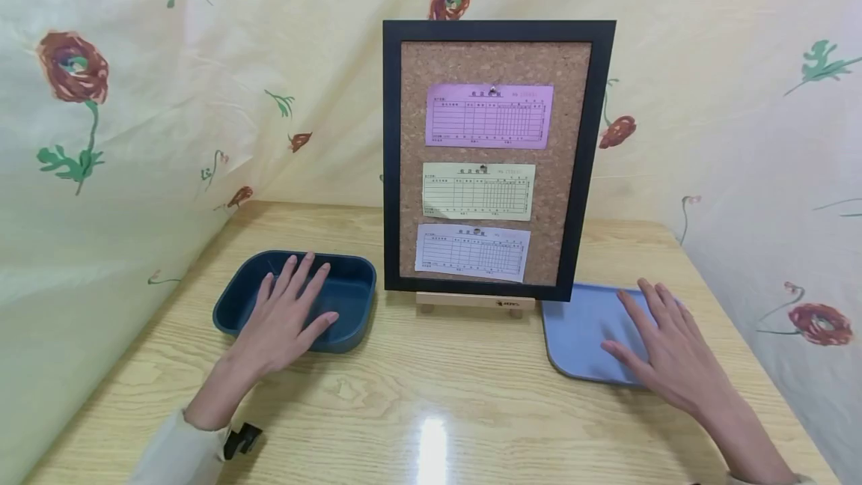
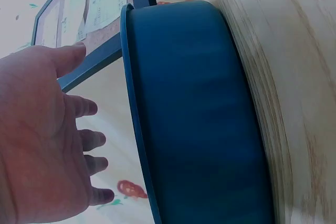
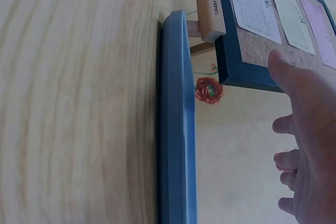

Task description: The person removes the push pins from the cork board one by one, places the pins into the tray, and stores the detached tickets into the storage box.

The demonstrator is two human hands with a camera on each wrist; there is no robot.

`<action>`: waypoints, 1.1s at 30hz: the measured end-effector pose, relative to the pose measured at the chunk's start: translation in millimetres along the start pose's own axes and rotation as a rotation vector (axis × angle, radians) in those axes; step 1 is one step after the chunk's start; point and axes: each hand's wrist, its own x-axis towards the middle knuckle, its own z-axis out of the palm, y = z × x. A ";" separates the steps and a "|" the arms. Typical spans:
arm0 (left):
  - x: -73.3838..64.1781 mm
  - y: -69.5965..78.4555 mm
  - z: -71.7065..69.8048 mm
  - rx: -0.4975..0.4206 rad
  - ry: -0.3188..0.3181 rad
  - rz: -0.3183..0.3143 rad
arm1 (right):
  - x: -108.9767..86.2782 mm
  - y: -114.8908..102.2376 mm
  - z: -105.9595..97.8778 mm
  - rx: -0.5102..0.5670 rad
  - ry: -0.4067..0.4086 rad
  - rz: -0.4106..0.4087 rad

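Observation:
My left hand (image 1: 283,328) hovers over the dark blue bin (image 1: 357,320), fingers spread and holding nothing. In the left wrist view a gap shows between that hand (image 2: 47,135) and the bin's rim (image 2: 137,119). Over on the right, my right hand (image 1: 673,350) is held above a light blue tray (image 1: 586,343), its fingers apart. Between them a black-framed cork board (image 1: 498,62) stands upright. Three printed slips hang on it: a pink slip (image 1: 486,122), a pale green slip (image 1: 474,197) and a pale lilac slip (image 1: 468,254), each with a small pin at its top.
A wooden easel (image 1: 471,304) supports the board on the light wood table (image 1: 377,410). Flower-printed cloth (image 1: 323,126) hangs behind and at both sides. Near my left sleeve is a small black clip-like piece (image 1: 241,440).

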 end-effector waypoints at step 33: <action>13.5 34.1 6.6 -0.133 0.167 0.051 | 28.9 -31.2 4.1 0.120 0.263 -0.056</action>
